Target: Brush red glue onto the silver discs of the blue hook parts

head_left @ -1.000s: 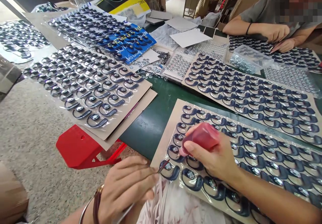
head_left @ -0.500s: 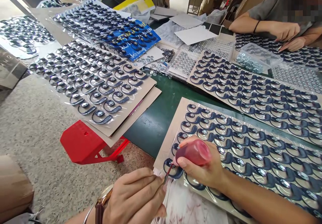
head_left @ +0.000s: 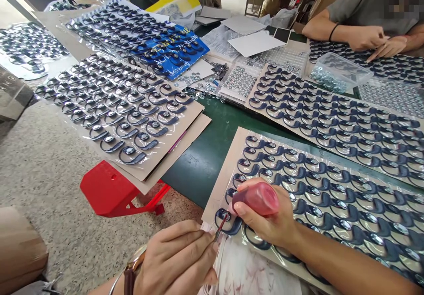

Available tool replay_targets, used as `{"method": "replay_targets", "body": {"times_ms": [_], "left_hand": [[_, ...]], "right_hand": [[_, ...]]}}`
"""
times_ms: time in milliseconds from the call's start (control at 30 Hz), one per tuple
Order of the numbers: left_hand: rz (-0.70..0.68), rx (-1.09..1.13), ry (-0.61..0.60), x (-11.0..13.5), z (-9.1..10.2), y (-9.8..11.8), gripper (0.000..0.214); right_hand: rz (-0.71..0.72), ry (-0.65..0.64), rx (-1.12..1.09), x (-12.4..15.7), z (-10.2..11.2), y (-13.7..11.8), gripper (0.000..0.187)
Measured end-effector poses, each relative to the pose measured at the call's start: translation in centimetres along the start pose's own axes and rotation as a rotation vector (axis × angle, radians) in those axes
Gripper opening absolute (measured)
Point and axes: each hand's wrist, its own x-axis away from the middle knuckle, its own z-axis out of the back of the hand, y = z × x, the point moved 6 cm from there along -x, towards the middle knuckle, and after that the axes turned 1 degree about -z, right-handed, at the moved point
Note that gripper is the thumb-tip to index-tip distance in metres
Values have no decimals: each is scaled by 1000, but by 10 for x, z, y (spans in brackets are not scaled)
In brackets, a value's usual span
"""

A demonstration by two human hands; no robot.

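My right hand (head_left: 274,220) is closed around a small squeeze bottle (head_left: 256,198) of red liquid, tipped with its nozzle down to the left. Between the pinched fingers of my left hand (head_left: 179,257) is a thin pointed tool (head_left: 221,228), perhaps tweezers; its grip end is hidden. Its tip reaches a dark hook-shaped piece (head_left: 233,228) with a round shiny stone, at the near left corner of a cardboard sheet (head_left: 217,198). Rows of similar pieces lie on this sheet under or on clear film. My right forearm covers some of them.
Another filled board (head_left: 308,105) lies behind, and more filled sheets (head_left: 119,105) are stacked at left. Loose stones sit in a clear box (head_left: 344,72). A co-worker's hands (head_left: 377,43) work at far right. A red stool (head_left: 106,189) stands below the green table (head_left: 195,162).
The tool tip has moved slightly up onto the stone of the corner piece. My right hand keeps the bottle nearly still. Across the table, the co-worker's hands have shifted a little.
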Motion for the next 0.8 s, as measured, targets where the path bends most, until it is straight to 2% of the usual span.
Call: {"method": "replay_targets", "body": {"times_ms": [267,467,633,800], "left_hand": [[19,27,-2,-2,1,-1,35],[-20,44,-33,0,1,-1,42],[23,82,-78,-2,2,-5,26],[62,113,-113,-15,7,-10,23]], "right_hand": [[-73,4,-9,1,2,7,9],[-58,-6,8,-1,1,4,11],[-97,-24,41,-2,1,5,12],[-181,-66,-15,1,-1,9,11]]}}
